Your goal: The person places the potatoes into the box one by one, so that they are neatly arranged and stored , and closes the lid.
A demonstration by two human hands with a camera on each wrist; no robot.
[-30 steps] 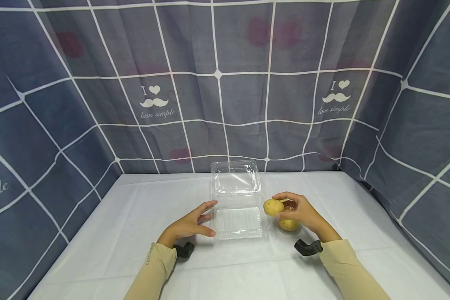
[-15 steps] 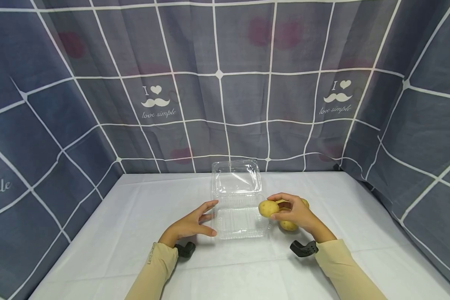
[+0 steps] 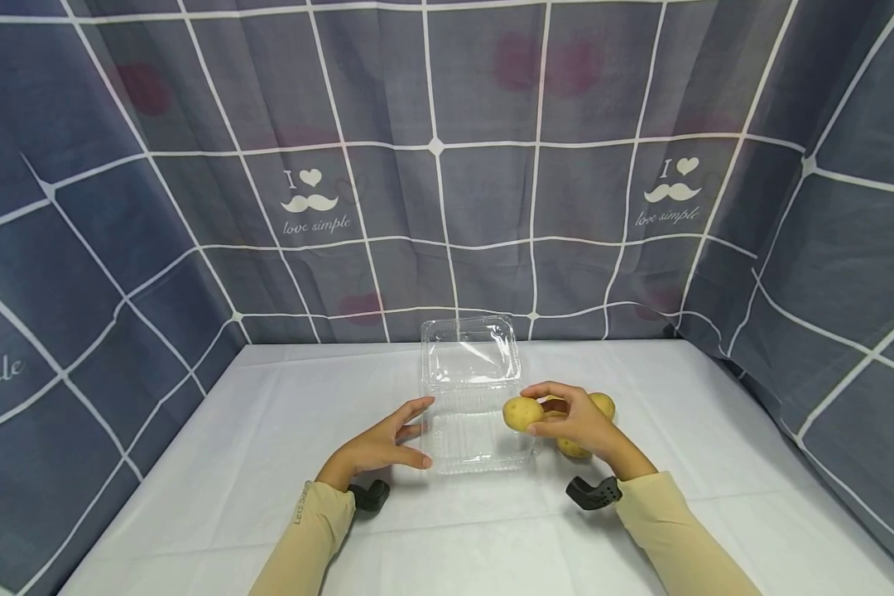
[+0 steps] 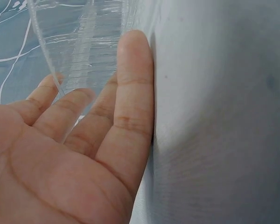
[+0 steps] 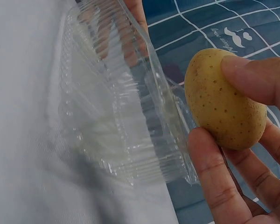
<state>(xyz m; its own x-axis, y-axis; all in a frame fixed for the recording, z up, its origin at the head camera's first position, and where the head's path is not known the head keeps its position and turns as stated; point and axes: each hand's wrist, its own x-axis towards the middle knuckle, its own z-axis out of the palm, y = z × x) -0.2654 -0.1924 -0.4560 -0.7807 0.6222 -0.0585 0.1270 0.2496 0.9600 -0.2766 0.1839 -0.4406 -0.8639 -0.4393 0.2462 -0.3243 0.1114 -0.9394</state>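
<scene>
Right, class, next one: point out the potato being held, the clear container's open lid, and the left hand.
Held potato (image 5: 219,103), right wrist view: middle of its skin.
Open lid (image 3: 471,359), head view: its clear panel.
Left hand (image 3: 376,445), head view: back of the hand.

Your beige left sleeve (image 3: 305,538), at seven o'clock, bears small grey lettering (image 3: 300,507); your beige right sleeve (image 3: 681,534) lies between four and five. You wear a bent black left wrist unit (image 3: 372,496) and a matching right wrist unit (image 3: 596,493), finely dotted.
</scene>
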